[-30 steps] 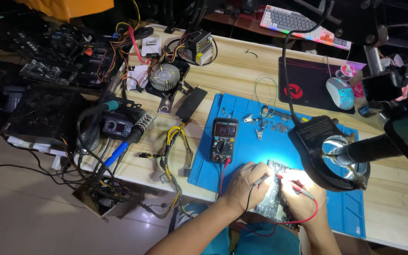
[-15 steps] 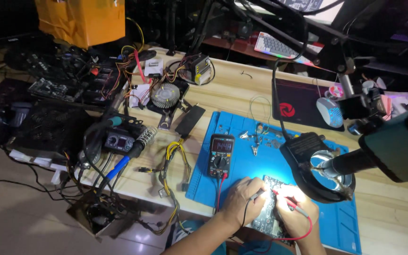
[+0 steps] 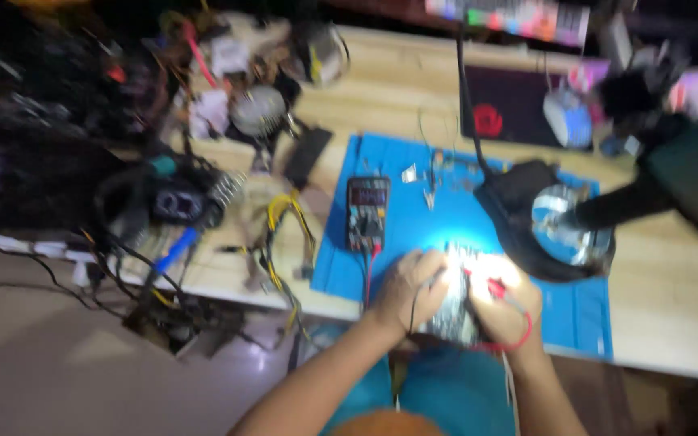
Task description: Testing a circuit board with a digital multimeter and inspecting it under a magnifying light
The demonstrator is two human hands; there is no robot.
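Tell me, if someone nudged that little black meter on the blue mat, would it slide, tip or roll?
The meter lies flat and boxy on the blue mat, so it probably would not roll or tip. The mat looks rubbery, so it would likely grip rather than slide. Its red lead runs toward the hands and might tug back.

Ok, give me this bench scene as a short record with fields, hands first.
left hand: holds a black probe lead against the circuit board
right hand: holds a red probe on the same board
surface: blue work mat on a wooden bench
meter: dark multimeter lies beyond the left hand
lighting: magnifier lamp lies right of the board
image: motion-blurred, fine detail unreadable
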